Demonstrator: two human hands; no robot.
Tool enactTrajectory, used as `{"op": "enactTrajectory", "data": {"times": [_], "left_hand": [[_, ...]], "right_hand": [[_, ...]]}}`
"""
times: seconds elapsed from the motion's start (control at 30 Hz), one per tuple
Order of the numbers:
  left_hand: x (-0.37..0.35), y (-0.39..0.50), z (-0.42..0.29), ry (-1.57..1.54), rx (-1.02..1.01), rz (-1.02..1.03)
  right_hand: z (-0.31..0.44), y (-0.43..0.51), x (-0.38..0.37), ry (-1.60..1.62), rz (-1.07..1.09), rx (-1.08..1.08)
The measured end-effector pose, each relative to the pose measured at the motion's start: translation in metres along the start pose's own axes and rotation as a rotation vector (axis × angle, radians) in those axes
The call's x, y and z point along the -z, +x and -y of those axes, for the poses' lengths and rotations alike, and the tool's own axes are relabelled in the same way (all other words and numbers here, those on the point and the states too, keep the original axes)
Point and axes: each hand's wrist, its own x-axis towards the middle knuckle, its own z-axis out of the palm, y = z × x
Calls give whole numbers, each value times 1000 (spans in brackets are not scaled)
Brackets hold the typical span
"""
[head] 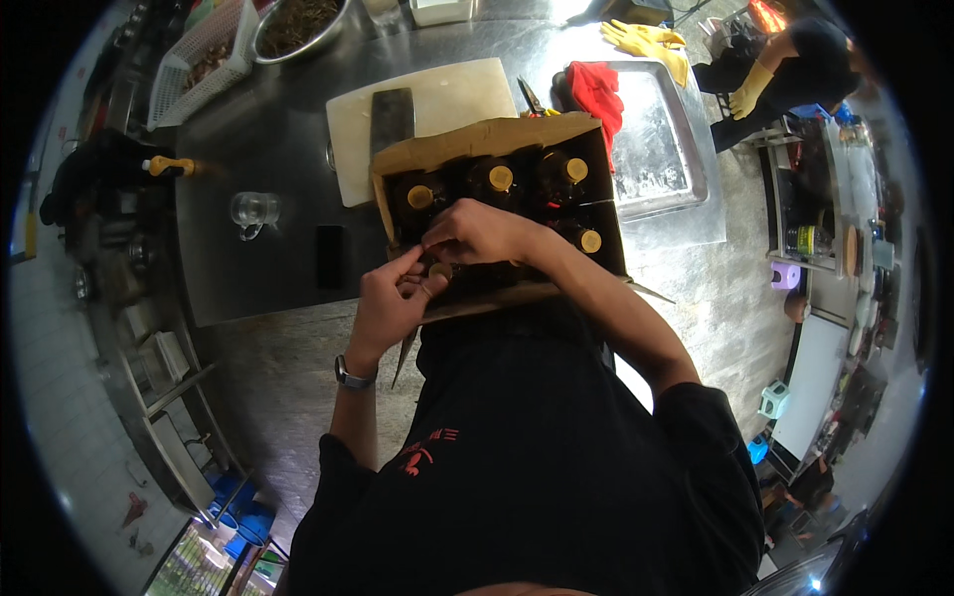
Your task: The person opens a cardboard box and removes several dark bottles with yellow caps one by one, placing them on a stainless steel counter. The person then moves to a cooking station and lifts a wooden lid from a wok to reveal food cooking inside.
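An open cardboard box at the table's near edge holds several dark bottles with yellow caps. At the box's near left corner, my left hand has its thumb and fingers around a bottle's cap. My right hand reaches over the box from the right. Its bent fingertips meet the left index fingertip just above that cap. Whatever may lie between the right fingertips is hidden. Other bottle caps show beyond my hands, among them one at the back left and one at the right.
Behind the box are a cutting board with a cleaver, scissors, a red cloth and a metal tray. A glass mug and a phone-like black slab lie left. A gloved person is at far right.
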Motion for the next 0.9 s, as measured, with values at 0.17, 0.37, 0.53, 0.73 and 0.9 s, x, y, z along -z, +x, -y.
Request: {"op": "enactTrajectory", "data": {"times": [0.17,0.37,0.53,0.73,0.9], "left_hand": [[22,20,-19,75,303,134],[22,30,-8,-23,258,241],[21,26,1,22,283,167],[2,-6,-18,362,187,170],[-42,-26,-19,604,14,-16]], "right_hand": [[-4,23,0,103,134,-65],[14,-10,8,59,-316,-278],[45,-49,9,-126,-435,-407],[68,-80,-18,-273,-534,-384],[72,-83,-21,-339,-524,-323]]}}
